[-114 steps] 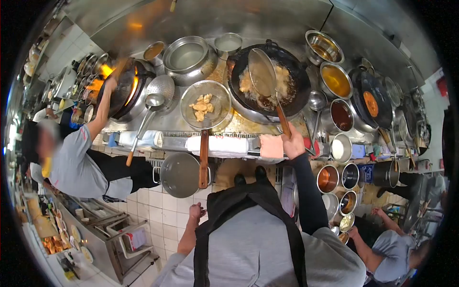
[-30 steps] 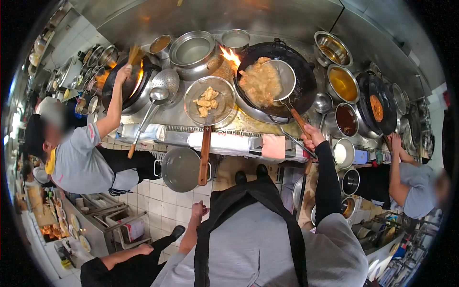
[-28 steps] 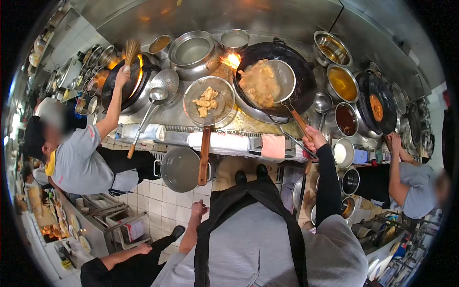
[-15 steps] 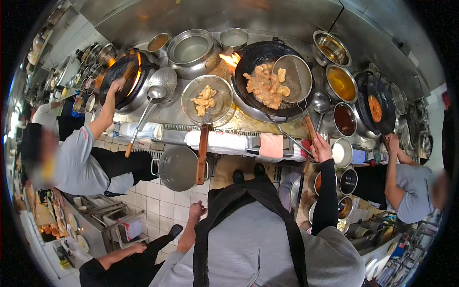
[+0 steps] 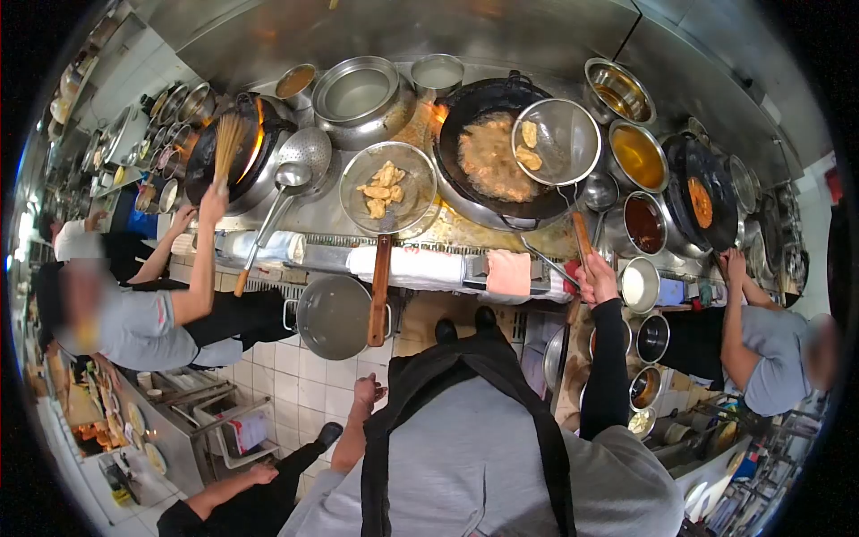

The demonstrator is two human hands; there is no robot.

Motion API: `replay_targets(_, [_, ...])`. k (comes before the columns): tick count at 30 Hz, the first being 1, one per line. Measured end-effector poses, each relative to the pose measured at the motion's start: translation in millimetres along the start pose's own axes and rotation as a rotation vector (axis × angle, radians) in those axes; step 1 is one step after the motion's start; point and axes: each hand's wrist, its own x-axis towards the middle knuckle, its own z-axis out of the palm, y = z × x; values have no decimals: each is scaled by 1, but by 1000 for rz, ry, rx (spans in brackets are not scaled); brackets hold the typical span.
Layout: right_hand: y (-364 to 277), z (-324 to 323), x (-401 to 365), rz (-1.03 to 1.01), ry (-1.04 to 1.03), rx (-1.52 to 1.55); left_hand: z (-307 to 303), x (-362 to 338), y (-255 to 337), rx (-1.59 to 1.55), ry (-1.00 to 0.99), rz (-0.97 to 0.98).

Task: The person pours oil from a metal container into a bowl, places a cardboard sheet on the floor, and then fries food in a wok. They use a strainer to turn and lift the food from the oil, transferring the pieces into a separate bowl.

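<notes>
My right hand (image 5: 598,279) is closed round the wooden handle of a mesh strainer (image 5: 573,134). A few fried pieces (image 5: 528,159) lie in its bowl, which is over the right side of a black wok (image 5: 455,116). In that wok, battered pieces (image 5: 497,161) fry in bubbling oil. My left hand (image 5: 369,391) hangs low at my side with nothing in it, its fingers loosely bent and apart. A second strainer (image 5: 380,291) with a wooden handle rests on the stove edge, holding several fried pieces (image 5: 385,186).
A ladle (image 5: 599,190) lies right of the wok, near bowls of oil (image 5: 639,156) and dark red sauce (image 5: 644,222). Left stand a large pot (image 5: 358,125) and a perforated skimmer (image 5: 309,148). A floor pot (image 5: 333,315) sits below. Co-workers stand on both sides; one holds a bamboo brush (image 5: 231,143).
My right hand has moved the strainer slightly right, and fewer pieces lie near it. The oil bubbles more over the frying pieces. The co-worker at left has shifted the brush, now in clear sight.
</notes>
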Motion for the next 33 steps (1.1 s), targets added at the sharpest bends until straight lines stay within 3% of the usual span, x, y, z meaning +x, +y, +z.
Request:
replay_targets(3, [8, 10, 7, 29, -86, -4, 0, -8, 8, 49, -4, -11])
replay_targets(7, [12, 70, -8, 4, -144, -137, -4, 7, 5, 30, 8, -55])
replay_targets(10, [34, 97, 8, -84, -379, -243, -7, 24, -1, -48, -2, -63])
replay_targets(13, [63, 135, 28, -895, -113, -828, -5, 25, 1, 9, -11, -45])
replay_targets(16, [54, 132, 33, -858, 11, -736, -1, 20, 6, -46, -7, -47])
replay_targets(17, [45, 121, 29, -875, 129, -854, 0, 17, 6, -43, -4, -40])
replay_targets(18, [16, 123, 6, -691, 173, -839, 1, 14, 6, -40, -2, -33])
replay_targets(19, [22, 90, 29, -940, 247, -1003, 2, 11, 8, -38, 1, -26])
replay_targets(20, [1, 83, 14, -741, 278, -989, 2, 8, 8, -8, 4, -36])
replay_targets(21, [7, 53, 30, -850, 359, -1023, 2, 5, 8, 22, 7, -45])
replay_targets(24, [6, 7, 39, -826, 488, -1099, -2, 6, 6, 84, -17, -43])
replay_targets(27, [5, 5, 23, -337, 390, -793, -5, 8, -1, 72, -22, -34])
replay_targets(30, [5, 11, 21, 80, 84, -272, -5, 8, 1, 50, -24, -28])
replay_targets(31, [4, 13, 25, 167, -41, -165, -5, 8, 4, 46, -28, -25])
replay_targets(33, [7, 18, 33, 226, -71, -60, -1, 13, 9, 5, -9, -55])
